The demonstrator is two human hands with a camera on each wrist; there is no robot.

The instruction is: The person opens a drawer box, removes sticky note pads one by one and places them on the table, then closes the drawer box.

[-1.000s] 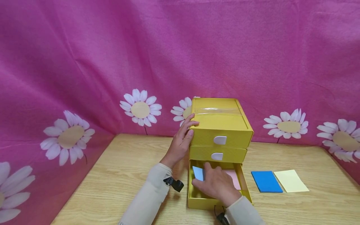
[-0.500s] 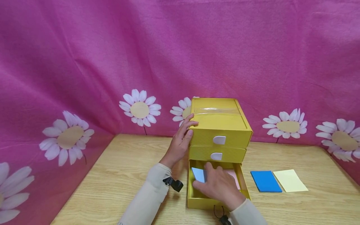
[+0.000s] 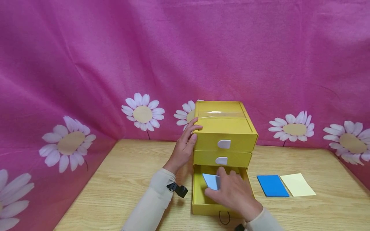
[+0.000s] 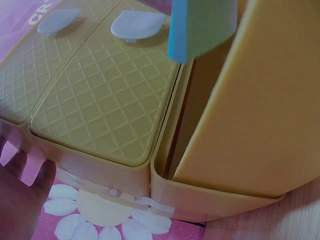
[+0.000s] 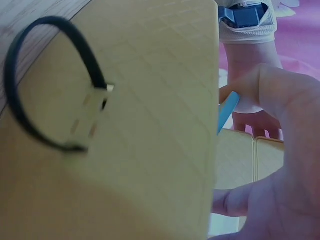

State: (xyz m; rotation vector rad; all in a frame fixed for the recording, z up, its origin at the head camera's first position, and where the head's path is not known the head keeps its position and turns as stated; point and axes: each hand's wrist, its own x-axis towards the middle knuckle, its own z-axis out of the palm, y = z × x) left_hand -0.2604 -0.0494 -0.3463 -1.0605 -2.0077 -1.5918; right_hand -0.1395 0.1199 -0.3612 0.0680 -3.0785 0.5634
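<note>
Open bottom drawer point(image 3: 212, 210) nearest, black loop point(image 5: 87, 55) on front. Right hand point(image 3: 235, 194) reaches into it, fingers pinching light-blue pad point(image 3: 210, 181), tilted; can't tell if pad touches drawer floor. Right of drawer on counter point(image 3: 130, 173): dark-blue pad point(image 3: 273, 186), pale-yellow pad point(image 3: 298, 185) beside it. Left hand point(image 3: 182, 149) rests against yellow cabinet point(image 3: 225, 125), left side, fingers extended, not grasping. Pink daisy curtain point(image 3: 185, 57) behind.

From here the left hand point(image 4: 19, 202) has its fingers point(image 4: 44, 179) against the side of the yellow cabinet point(image 4: 105, 167). Two diamond-patterned fronts point(image 4: 107, 95) carry pale tabs point(image 4: 137, 25). Beside them a drawer point(image 4: 265, 100) stands pulled out, a blue-edged pad point(image 4: 210, 27) at its opening. Below lie a daisy-printed pink cloth point(image 4: 102, 210) and the wooden bench point(image 4: 265, 225).
</note>
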